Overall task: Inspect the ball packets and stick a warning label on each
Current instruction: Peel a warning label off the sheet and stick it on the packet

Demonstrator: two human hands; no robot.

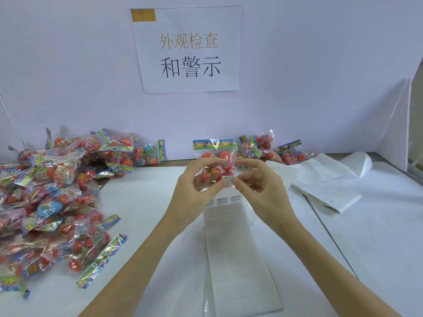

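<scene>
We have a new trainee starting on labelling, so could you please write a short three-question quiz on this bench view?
1. True or false: both hands hold one ball packet above the table.
2. Where is the warning label on that packet? A) header card B) lower right corner
3. On which side of the label sheet is the big pile of packets?

Key: 1 true; 2 B; 3 the person's left.
</scene>
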